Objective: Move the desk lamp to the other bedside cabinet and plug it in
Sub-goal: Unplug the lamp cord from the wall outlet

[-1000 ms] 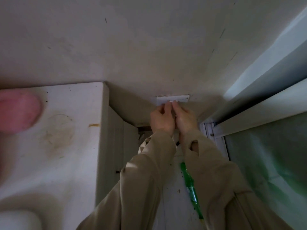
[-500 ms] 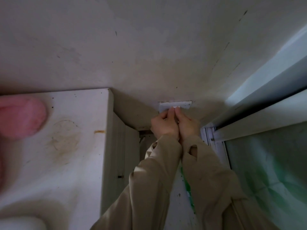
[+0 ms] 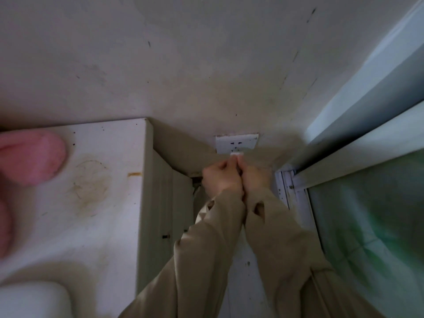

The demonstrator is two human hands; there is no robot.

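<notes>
A white wall socket sits low on the wall, right of the white bedside cabinet. Just below its slots a small white plug shows, pinched between the fingertips of both hands. My left hand and my right hand press together around it, a little away from the socket face. The cord is hidden behind my hands and sleeves. A blurred white rounded shape at the bottom left on the cabinet may be the lamp; I cannot tell.
A pink soft object lies on the cabinet's left part. The cabinet top is stained. A window frame and sliding track run along the right, with greenish glass beyond. The gap between cabinet and frame is narrow.
My hands have drawn back from the socket, so its slots now show; the white plug sits at my fingertips just below them. The view has shifted slightly.
</notes>
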